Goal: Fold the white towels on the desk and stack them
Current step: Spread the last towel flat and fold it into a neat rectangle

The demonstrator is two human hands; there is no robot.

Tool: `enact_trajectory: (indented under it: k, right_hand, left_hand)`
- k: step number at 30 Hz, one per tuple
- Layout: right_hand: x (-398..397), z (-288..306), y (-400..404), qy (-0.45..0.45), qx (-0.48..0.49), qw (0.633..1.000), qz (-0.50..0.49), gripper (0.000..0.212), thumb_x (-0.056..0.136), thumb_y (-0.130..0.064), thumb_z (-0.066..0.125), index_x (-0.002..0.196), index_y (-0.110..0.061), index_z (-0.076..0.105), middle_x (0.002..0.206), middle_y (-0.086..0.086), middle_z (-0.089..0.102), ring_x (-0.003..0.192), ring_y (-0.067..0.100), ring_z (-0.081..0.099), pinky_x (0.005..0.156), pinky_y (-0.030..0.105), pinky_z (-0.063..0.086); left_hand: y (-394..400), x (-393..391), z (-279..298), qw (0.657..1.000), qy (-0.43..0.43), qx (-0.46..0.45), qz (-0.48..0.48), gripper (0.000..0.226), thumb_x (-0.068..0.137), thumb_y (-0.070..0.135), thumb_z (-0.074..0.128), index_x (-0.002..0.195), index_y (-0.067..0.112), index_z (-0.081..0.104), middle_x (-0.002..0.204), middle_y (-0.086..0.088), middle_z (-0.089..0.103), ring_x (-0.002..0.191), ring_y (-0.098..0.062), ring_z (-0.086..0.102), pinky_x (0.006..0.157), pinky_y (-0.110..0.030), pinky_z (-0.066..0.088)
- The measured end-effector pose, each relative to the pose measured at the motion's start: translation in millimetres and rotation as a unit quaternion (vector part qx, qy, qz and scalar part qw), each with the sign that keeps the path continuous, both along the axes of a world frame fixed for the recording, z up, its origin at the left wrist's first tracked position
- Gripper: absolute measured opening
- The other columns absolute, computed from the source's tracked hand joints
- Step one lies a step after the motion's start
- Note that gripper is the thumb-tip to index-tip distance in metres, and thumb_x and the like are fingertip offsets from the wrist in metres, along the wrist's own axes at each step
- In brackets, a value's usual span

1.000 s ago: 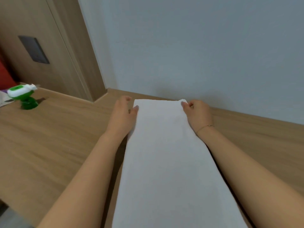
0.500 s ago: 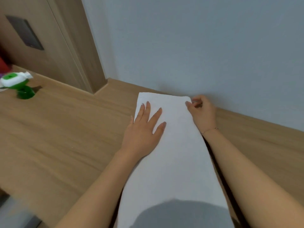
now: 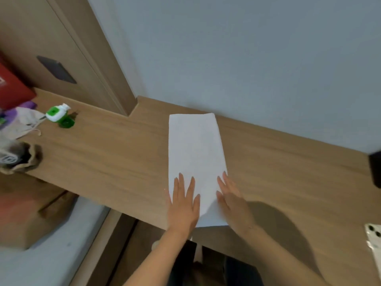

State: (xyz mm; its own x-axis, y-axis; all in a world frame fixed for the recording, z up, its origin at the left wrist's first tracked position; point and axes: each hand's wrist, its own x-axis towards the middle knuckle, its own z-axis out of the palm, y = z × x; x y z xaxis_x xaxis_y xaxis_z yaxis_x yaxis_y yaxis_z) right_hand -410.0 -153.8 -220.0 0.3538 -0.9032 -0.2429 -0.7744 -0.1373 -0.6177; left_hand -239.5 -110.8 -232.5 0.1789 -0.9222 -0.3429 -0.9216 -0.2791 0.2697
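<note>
While the towel point(image 3: 195, 153) lies flat as a long white strip on the wooden bench point(image 3: 107, 157), both hands press on its near end with straight fingers. The left hand point(image 3: 183, 209) rests palm down at the strip's 7 o'clock corner, fingers spread and pointing toward 12 o'clock; its grip is released, pinching nothing. The right hand point(image 3: 233, 201) lies flat along the 5 o'clock edge, its fingers angled toward 11 o'clock, half on the cloth and half on the wood; its grip is released too. The towel runs from the bench's near edge at 6 o'clock up to the grey wall point(image 3: 247, 58) at 12 o'clock, its far end just beside the wall. Well apart at 10 o'clock, a green and white bottle point(image 3: 58, 116) lies tipped on the bench, near a pale cloth pouch point(image 3: 24, 124) and a red box point(image 3: 12, 89). A brown paper bag point(image 3: 22, 159) sits at 9 o'clock on the bench's left end. At 3 o'clock a dark object point(image 3: 375, 170) is cut off by the frame, and at 4 o'clock a white phone point(image 3: 374, 240) lies camera side up.
</note>
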Motion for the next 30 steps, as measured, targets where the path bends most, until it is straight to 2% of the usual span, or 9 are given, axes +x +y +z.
enact_trajectory:
  k: [3, 7, 10, 14, 16, 18, 21, 25, 30]
  right_hand:
    - [-3.4, -25.5, 29.9, 0.11, -0.059, 0.991, 0.053, 0.059, 0.098, -0.05, 0.003, 0.149, -0.028, -0.016, 0.156, -0.013, -0.022, 0.146, 0.009, -0.019, 0.12, 0.028, -0.002]
    - [-13.6, -37.5, 29.3, 0.124, -0.061, 0.989, 0.045, 0.059, 0.097, -0.05, -0.006, 0.147, -0.026, -0.024, 0.157, -0.01, -0.023, 0.145, 0.01, -0.017, 0.12, 0.031, -0.004]
    - [-10.3, -33.7, 26.2, 0.152, -0.037, 0.986, 0.062, 0.057, 0.101, -0.044, 0.003, 0.145, -0.025, -0.027, 0.156, -0.009, -0.028, 0.146, 0.012, -0.017, 0.12, 0.033, -0.006]
    - [-19.3, -17.4, 22.0, 0.05, 0.057, 0.996, 0.038, 0.06, 0.104, -0.042, 0.03, 0.154, -0.027, 0.001, 0.159, -0.016, -0.01, 0.145, 0.004, -0.002, 0.118, 0.025, 0.003]
    - [-21.9, -12.2, 22.2, -0.029, 0.056, 0.992, -0.109, 0.049, 0.098, -0.037, 0.05, 0.145, -0.023, 0.041, 0.149, -0.009, 0.035, 0.136, 0.009, 0.036, 0.105, 0.024, 0.033]
    - [-17.1, -11.0, 23.5, -0.111, 0.061, 0.949, -0.289, 0.034, 0.091, -0.031, 0.062, 0.122, -0.017, 0.058, 0.119, -0.002, 0.057, 0.107, 0.017, 0.059, 0.085, 0.029, 0.048]
    - [-7.4, -15.0, 23.4, -0.176, 0.138, 0.893, -0.391, 0.031, 0.085, -0.035, 0.07, 0.105, -0.015, 0.058, 0.091, 0.001, 0.063, 0.085, 0.022, 0.063, 0.078, 0.037, 0.054]
    - [-7.8, -16.3, 17.9, -0.116, 0.122, 0.921, -0.351, 0.032, 0.083, -0.035, 0.072, 0.067, -0.017, 0.051, 0.061, -0.004, 0.051, 0.061, 0.017, 0.048, 0.057, 0.03, 0.037]
    - [-9.9, -13.7, 17.1, -0.052, 0.109, 0.951, -0.285, 0.036, 0.094, -0.033, 0.06, 0.068, -0.013, 0.044, 0.064, 0.002, 0.048, 0.058, 0.015, 0.039, 0.053, 0.029, 0.029]
  left_hand:
    - [17.7, 1.4, -18.0, 0.999, -0.018, -0.036, -0.02, 0.058, 0.101, 0.056, 0.002, 0.15, 0.038, -0.023, 0.158, 0.006, -0.032, 0.145, -0.014, -0.03, 0.121, -0.044, -0.01]
    - [16.2, 2.4, -19.0, 0.999, -0.002, -0.042, -0.017, 0.058, 0.1, 0.056, 0.0, 0.151, 0.038, -0.02, 0.158, 0.005, -0.031, 0.145, -0.012, -0.029, 0.119, -0.042, -0.015]
    - [10.0, 14.9, -5.1, 0.992, 0.12, -0.006, -0.043, 0.061, 0.105, 0.049, 0.023, 0.152, 0.037, -0.015, 0.156, 0.006, -0.035, 0.142, -0.011, -0.034, 0.119, -0.037, -0.012]
    - [11.7, 41.8, 23.4, 0.945, 0.321, -0.032, 0.056, 0.067, 0.104, 0.024, 0.045, 0.157, 0.02, 0.005, 0.161, 0.008, -0.013, 0.147, -0.007, -0.011, 0.117, -0.026, 0.0]
    - [19.0, 43.8, 30.2, 0.922, 0.351, -0.074, 0.143, 0.059, 0.102, 0.018, 0.049, 0.154, 0.015, 0.02, 0.155, 0.011, 0.015, 0.143, -0.007, 0.013, 0.115, -0.023, 0.013]
    - [23.1, 37.9, 32.1, 0.871, 0.42, -0.068, 0.244, 0.031, 0.103, 0.017, 0.048, 0.133, 0.025, 0.043, 0.13, 0.018, 0.046, 0.124, -0.007, 0.044, 0.102, -0.02, 0.036]
    - [17.7, 33.2, 32.7, 0.82, 0.467, -0.042, 0.329, 0.016, 0.104, 0.023, 0.046, 0.118, 0.03, 0.046, 0.107, 0.017, 0.055, 0.093, 0.005, 0.051, 0.084, -0.019, 0.041]
    - [8.9, 44.4, 31.1, 0.819, 0.447, -0.035, 0.357, 0.016, 0.103, 0.028, 0.047, 0.116, 0.02, 0.049, 0.1, 0.009, 0.057, 0.089, -0.004, 0.053, 0.068, -0.02, 0.041]
    - [3.7, 44.9, 22.7, 0.819, 0.431, 0.001, 0.379, 0.025, 0.101, 0.031, 0.051, 0.098, 0.006, 0.056, 0.093, -0.007, 0.062, 0.082, -0.018, 0.056, 0.067, -0.025, 0.043]
